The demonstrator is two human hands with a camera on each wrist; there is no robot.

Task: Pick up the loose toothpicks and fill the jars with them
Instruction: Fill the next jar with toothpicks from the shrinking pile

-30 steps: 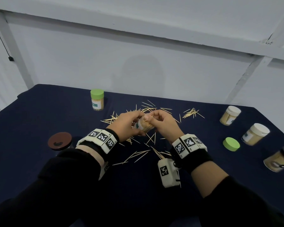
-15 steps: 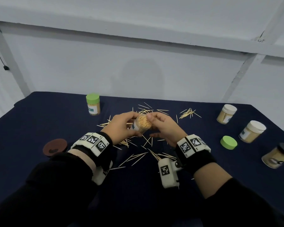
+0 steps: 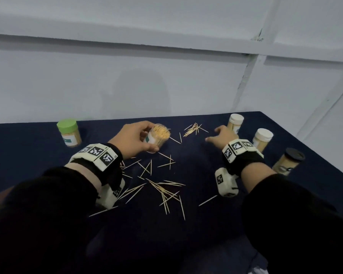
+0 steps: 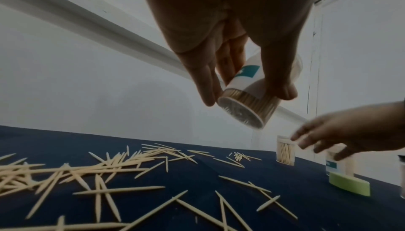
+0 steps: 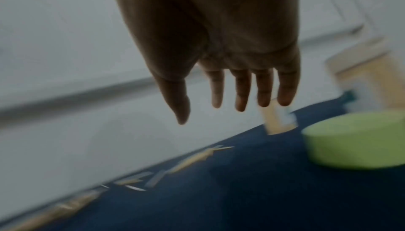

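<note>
From my head camera, my left hand (image 3: 135,138) grips the open jar (image 3: 158,137), packed full of toothpicks and tilted, held clear above the navy tablecloth (image 3: 38,147). I take this jar as my landmark. Its white label carries a teal patch (no wording that I can read). To the left of it stands a green-lidded jar (image 3: 69,135) with a similar label. To the right of it my right hand (image 3: 221,135) reaches out with fingers spread, holding nothing, just in front of a white-lidded jar (image 3: 235,123); further right stand another white-lidded jar (image 3: 262,139) and a black-lidded jar (image 3: 288,162). Loose toothpicks (image 3: 164,189) lie scattered nearer to me than the held jar, with a small bundle (image 3: 194,129) just right of it. My wristbands show black-and-white square codes.

From my left wrist, thumb and fingers (image 4: 206,82) curl round the jar (image 4: 247,99), its clear base turned toward the lens and the teal patch on its white label in sight. Beneath it toothpicks (image 4: 105,168) litter the cloth. Right of it my other hand (image 4: 342,136) hovers blurred over the far jars, with a green lid (image 4: 350,186) lying below.

From my right wrist, everything is smeared: my fingers (image 5: 243,94) hang straight and apart, empty, and the green lid (image 5: 355,141) sits to their lower right.
</note>
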